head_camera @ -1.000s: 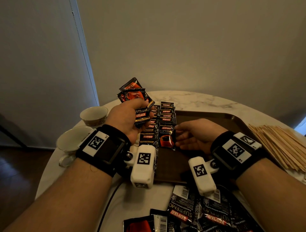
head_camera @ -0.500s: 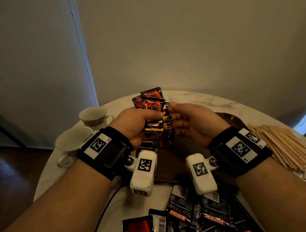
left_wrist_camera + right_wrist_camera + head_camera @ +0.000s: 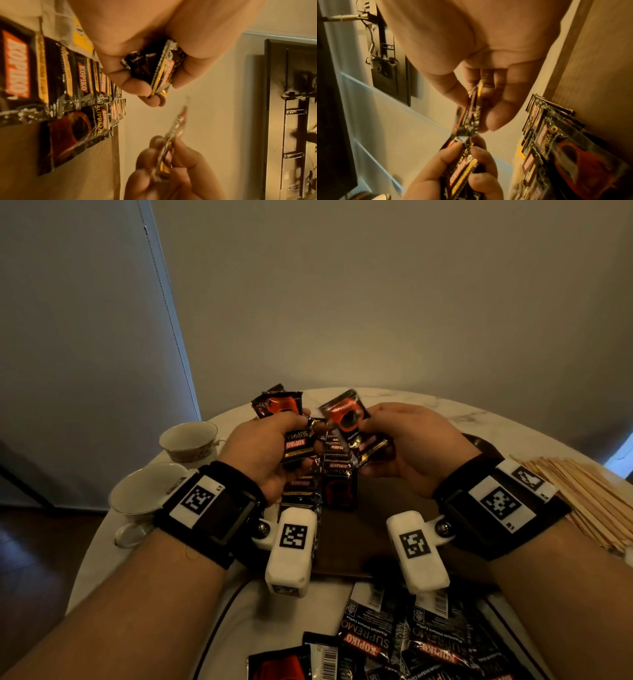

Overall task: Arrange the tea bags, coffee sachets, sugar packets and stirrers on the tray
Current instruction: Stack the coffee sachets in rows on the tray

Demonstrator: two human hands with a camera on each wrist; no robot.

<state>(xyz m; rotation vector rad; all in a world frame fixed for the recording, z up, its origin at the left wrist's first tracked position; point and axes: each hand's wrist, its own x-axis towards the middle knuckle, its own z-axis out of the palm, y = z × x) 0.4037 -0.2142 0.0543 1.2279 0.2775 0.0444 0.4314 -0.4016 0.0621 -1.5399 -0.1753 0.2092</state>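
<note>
Under the fingers lies the desk [image 3: 411, 405] with the tray [image 3: 359, 529] — rows of sachets [image 3: 337, 484] on it, just below both hands. Left hand [image 3: 260, 446] grips a stack [image 3: 296, 445]; right hand [image 3: 411, 446] pinches one sachet [image 3: 349, 419] just beside it.

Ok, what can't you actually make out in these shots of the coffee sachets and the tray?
- Sachets in the left hand: count unclear; head view, fingers cover the bunch.
- Tray: far and right edges hidden behind both hands, head view.
- Sachet pinched by the right hand: edge-on and blurred in the left wrist view.
- Loose sachets near the table edge: cut off by the frame bottom.
</note>
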